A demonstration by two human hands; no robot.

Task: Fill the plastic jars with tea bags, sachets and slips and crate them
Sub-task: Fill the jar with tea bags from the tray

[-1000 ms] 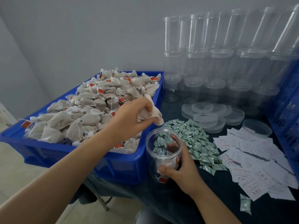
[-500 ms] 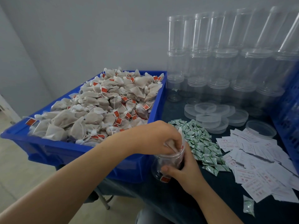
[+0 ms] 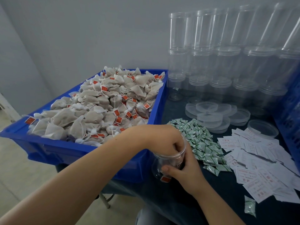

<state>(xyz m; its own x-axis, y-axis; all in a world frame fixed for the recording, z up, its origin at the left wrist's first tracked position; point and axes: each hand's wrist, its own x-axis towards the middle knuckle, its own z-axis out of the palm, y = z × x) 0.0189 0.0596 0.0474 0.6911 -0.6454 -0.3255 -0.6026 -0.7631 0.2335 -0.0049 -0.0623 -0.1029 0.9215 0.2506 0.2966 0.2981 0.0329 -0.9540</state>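
Right hand (image 3: 183, 171) grips the clear plastic jar (image 3: 168, 161); left hand (image 3: 164, 140), fingers inside (grasp hidden), should pack bags down gently.

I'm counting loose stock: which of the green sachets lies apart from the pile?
The single green-and-white sachet at the dark table's near edge, below the white paper slips; every other one sits in the green heap.

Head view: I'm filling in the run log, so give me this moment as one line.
step: loading jar | left hand: fingers inside jar mouth, contents hidden | right hand: grips jar | source: tea bags in blue bin
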